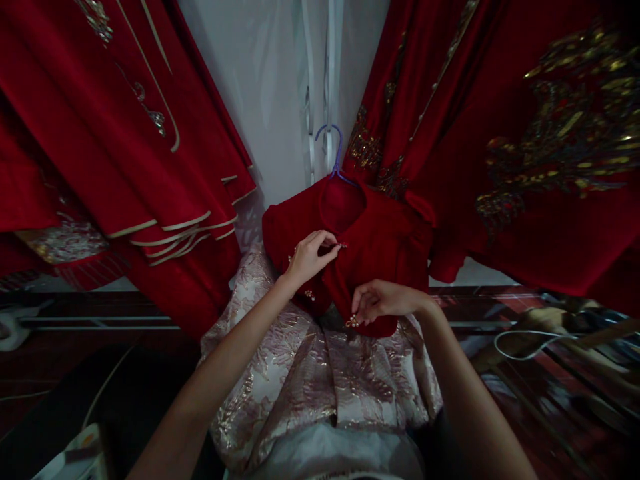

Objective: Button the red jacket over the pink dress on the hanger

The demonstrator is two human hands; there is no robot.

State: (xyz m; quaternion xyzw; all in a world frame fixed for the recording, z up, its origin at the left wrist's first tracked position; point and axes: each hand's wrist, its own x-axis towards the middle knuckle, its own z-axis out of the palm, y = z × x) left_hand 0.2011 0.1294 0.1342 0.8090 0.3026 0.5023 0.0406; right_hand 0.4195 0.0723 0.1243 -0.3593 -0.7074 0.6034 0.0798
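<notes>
A short red velvet jacket (385, 233) hangs on a blue hanger (335, 157) in front of me, over a pale pink and gold brocade skirt (310, 373). My left hand (313, 253) pinches the jacket's front edge near the collar, at a small fastening. Lower down, my right hand (383, 301) grips the same front edge, with a small gold ornament (353, 322) just under its fingers. Both arms reach in from below.
Red embroidered robes hang on the left (125, 147) and on the right (525, 167). A pale wall (270, 87) with a white hanging strap shows between them. A white cable (520, 343) lies on the dark patterned floor at the right. A white object sits at the bottom left corner.
</notes>
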